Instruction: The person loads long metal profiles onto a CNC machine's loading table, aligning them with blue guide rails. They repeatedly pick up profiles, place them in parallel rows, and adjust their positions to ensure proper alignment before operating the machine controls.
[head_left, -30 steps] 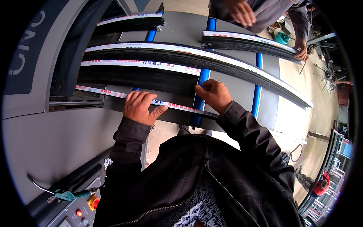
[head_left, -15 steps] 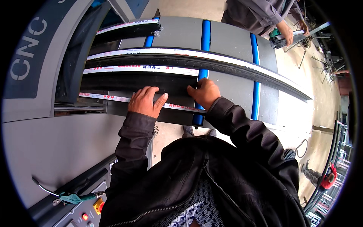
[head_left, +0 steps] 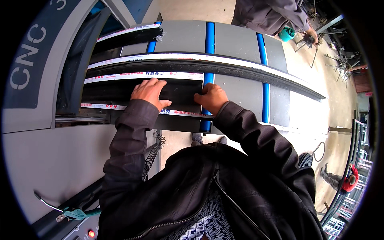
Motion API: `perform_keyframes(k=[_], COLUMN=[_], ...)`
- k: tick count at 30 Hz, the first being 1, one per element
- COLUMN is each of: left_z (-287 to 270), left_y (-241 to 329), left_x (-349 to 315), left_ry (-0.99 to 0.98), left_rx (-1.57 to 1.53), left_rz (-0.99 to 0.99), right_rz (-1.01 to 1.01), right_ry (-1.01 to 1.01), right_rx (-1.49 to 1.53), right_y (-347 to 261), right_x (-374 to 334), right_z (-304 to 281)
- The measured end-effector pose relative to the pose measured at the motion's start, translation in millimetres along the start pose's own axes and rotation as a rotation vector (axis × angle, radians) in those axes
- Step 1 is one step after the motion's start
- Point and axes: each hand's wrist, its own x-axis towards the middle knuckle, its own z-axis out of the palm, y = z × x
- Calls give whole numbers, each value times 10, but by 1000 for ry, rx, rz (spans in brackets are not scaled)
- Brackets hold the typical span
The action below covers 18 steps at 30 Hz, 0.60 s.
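A wide black metal profile [head_left: 116,91] with white printed film along its edges lies across the table, its left part inside the machine. My left hand [head_left: 149,94] rests on top of it, fingers spread toward the far side and thumb apart on the near side. At the profile's right end, beside a blue roller [head_left: 208,78], my right hand [head_left: 215,99] is closed round the end edge. The undersides of its fingers are hidden. Just beyond my hands runs a longer black profile [head_left: 240,69], also with white film on it.
A shorter black profile [head_left: 128,40] with shavings at its end lies farther back. The grey table [head_left: 236,44] has several blue rollers. A machine housing [head_left: 44,80] stands left. A co-worker's hand [head_left: 311,37] is at the far right near a green container [head_left: 286,34]. A coiled hose [head_left: 150,156] hangs near my left arm.
My left hand has slid farther across the profile, away from me. My right hand stays at its end. The view has shifted slightly, and the co-worker's hands have moved.
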Motion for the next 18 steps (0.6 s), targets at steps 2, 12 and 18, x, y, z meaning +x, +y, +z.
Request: perform_keyframes(k=[2,12,18], left_z=[-17,45,-78], left_y=[20,-87,17], left_x=[8,105,188], left_ry=[-36,-110,-265], left_rx=[-5,98,230], left_rz=[-3,32,84], right_rz=[2,-12,-30], right_ry=[-53,-47,-36], right_rx=[-23,-261,-211], right_y=[5,-43,-8], right_x=[12,23,77], right_z=[-47,-161,-55])
